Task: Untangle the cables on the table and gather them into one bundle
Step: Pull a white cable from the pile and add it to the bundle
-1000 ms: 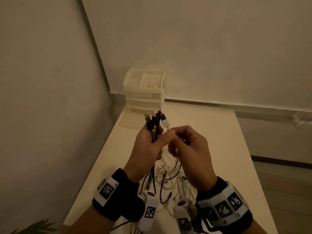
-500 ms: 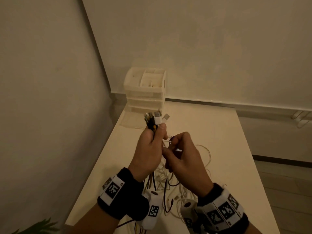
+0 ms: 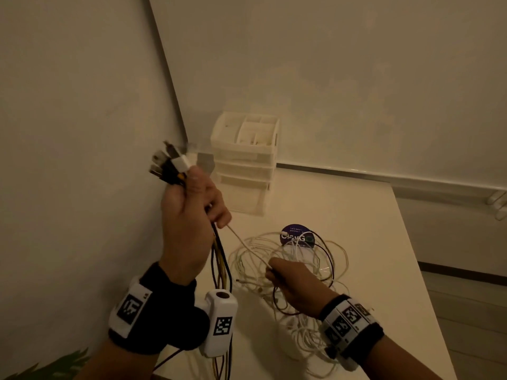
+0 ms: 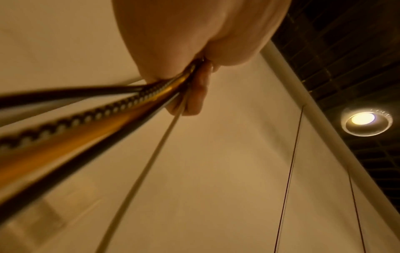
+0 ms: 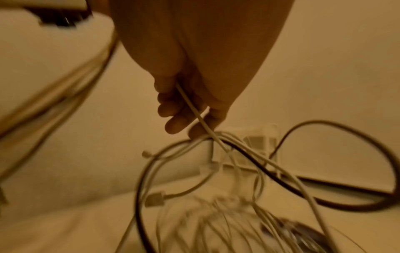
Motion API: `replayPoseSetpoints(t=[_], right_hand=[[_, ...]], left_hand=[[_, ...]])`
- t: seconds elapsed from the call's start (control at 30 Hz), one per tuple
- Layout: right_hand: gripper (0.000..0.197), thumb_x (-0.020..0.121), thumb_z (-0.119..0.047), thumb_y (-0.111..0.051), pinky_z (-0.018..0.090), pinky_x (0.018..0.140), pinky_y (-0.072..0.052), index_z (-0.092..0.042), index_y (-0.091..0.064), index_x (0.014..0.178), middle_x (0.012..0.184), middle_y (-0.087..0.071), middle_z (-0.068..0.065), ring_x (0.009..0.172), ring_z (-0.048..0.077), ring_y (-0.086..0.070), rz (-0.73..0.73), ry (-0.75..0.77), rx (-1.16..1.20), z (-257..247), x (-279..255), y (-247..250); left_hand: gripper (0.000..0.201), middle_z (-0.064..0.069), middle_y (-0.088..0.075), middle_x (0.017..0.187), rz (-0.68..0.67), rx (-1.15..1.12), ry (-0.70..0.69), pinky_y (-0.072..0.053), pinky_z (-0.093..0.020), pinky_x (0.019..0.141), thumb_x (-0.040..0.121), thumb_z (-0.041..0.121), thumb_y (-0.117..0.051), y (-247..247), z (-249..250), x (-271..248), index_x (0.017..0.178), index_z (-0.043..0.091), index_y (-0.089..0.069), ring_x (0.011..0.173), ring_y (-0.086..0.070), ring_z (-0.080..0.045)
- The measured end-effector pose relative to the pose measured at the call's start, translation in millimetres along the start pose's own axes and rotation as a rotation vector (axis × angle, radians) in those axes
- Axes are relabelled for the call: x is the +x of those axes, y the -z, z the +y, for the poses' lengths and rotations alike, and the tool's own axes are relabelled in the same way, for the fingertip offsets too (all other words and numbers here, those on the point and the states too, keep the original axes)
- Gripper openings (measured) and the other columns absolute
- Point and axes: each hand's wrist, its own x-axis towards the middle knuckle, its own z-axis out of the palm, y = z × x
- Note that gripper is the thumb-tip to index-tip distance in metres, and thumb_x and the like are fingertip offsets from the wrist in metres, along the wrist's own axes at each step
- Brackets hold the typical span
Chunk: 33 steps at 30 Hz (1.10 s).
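Observation:
My left hand (image 3: 189, 212) is raised at the table's left and grips a bundle of cables (image 3: 219, 259) below their plugs (image 3: 170, 163), which stick up out of the fist. Black, yellow and braided strands (image 4: 90, 123) hang down from it. One white cable (image 3: 247, 246) runs taut from that fist down to my right hand (image 3: 290, 283), whose curled fingers (image 5: 173, 111) hold the white cable (image 5: 194, 109) low over the table. A loose tangle of white and dark cables (image 3: 301, 259) lies on the table under and beyond the right hand.
A white drawer organiser (image 3: 245, 163) stands at the table's back left corner, by the wall. A round dark sticker (image 3: 297, 235) lies under the tangle. The cream table (image 3: 370, 229) ends at a right edge with floor beyond. A plant leaf (image 3: 55, 366) shows at bottom left.
The hands have drawn apart: the left rose up and left with the plug bundle, the right slid down along the white cable toward the table, pulling it taut.

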Motion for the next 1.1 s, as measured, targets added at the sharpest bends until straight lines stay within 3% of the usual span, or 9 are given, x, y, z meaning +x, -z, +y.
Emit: replayPoseSetpoints(t=[0.1,0.17,0.33,0.5,0.6,0.67,0.8,0.9,1.1], right_hand=[[0.025,0.097,-0.006,-0.042,0.022,0.062,-0.037,-0.021,-0.042,0.076,0.069,-0.046,-0.011,0.061,0.003,-0.041,0.024,-0.211,0.068,31,-8,-4],[0.030,0.099,-0.007,-0.041,0.016,0.059,-0.033,-0.019,-0.041,0.072,0.066,-0.043,-0.008,0.057,0.003,-0.036,0.100,-0.284,0.134,32,-10,1],[0.018,0.100,-0.022,-0.048,0.025,0.064,-0.040,-0.015,-0.052,0.084,0.076,-0.057,0.001,0.068,0.013,-0.050,0.135,-0.224,0.148,21,-8,13],[0.016,0.095,-0.020,-0.049,0.017,0.061,-0.037,-0.014,-0.057,0.083,0.074,-0.059,-0.004,0.065,0.005,-0.050,0.174,-0.121,0.287,-25,-7,57],[0.014,0.097,-0.016,-0.054,0.011,0.057,-0.036,-0.014,-0.062,0.086,0.067,-0.059,-0.017,0.064,0.000,-0.054,0.263,-0.037,0.099,-47,-5,84],[0.010,0.095,-0.017,-0.059,0.009,0.061,-0.039,-0.015,-0.067,0.089,0.076,-0.065,-0.015,0.070,-0.001,-0.058,0.344,-0.001,0.061,-59,-5,98],[0.008,0.092,-0.018,-0.064,0.014,0.066,-0.048,-0.016,-0.072,0.092,0.082,-0.071,-0.010,0.074,0.002,-0.065,0.443,-0.019,0.213,-65,-7,103],[0.007,0.091,-0.013,-0.064,0.022,0.058,-0.049,-0.013,-0.071,0.089,0.072,-0.069,0.001,0.060,0.007,-0.061,0.502,-0.048,0.389,-64,-13,97],[0.011,0.098,-0.010,-0.053,0.025,0.059,-0.050,-0.008,-0.063,0.096,0.070,-0.064,0.009,0.058,0.016,-0.059,0.490,-0.003,0.561,-63,-18,75]], left_hand=[[0.040,0.006,-0.028,0.060,0.014,-0.022,-0.095,-0.022,-0.022,0.042,0.103,0.031,-0.034,7,26,9,0.064,0.025,-0.043,0.045,-0.022,-0.009],[0.038,0.005,-0.027,0.059,-0.032,0.025,-0.088,-0.020,-0.020,0.042,0.102,0.031,-0.035,10,31,11,0.066,0.021,-0.038,0.044,-0.020,-0.009],[0.039,0.010,-0.034,0.048,-0.287,0.502,0.114,-0.029,-0.024,0.045,0.092,0.043,-0.055,11,-3,-12,0.059,0.025,-0.042,0.041,-0.030,-0.009],[0.023,0.025,-0.055,0.057,-0.394,0.758,0.178,-0.036,-0.009,0.054,0.087,0.029,-0.070,1,-33,-41,0.072,0.029,-0.052,0.053,-0.050,0.003],[0.009,0.033,-0.059,0.064,-0.414,0.774,0.160,-0.036,-0.007,0.057,0.089,0.032,-0.067,-5,-43,-41,0.085,0.035,-0.060,0.059,-0.054,0.009],[0.005,0.030,-0.060,0.064,-0.392,0.735,0.149,-0.036,-0.008,0.056,0.090,0.034,-0.066,-10,-47,-38,0.094,0.033,-0.065,0.058,-0.053,0.007],[0.013,0.024,-0.061,0.061,-0.344,0.657,0.136,-0.039,-0.016,0.055,0.091,0.030,-0.065,-17,-54,-33,0.103,0.031,-0.069,0.055,-0.051,0.003],[0.018,0.016,-0.072,0.082,-0.391,0.630,0.152,-0.051,-0.024,0.068,0.090,0.036,-0.065,-16,-58,-31,0.107,0.038,-0.067,0.074,-0.064,-0.003],[0.006,0.022,-0.059,0.056,-0.248,0.607,0.033,-0.037,-0.012,0.054,0.093,0.024,-0.062,-16,-51,-26,0.097,0.021,-0.067,0.052,-0.049,0.004]])
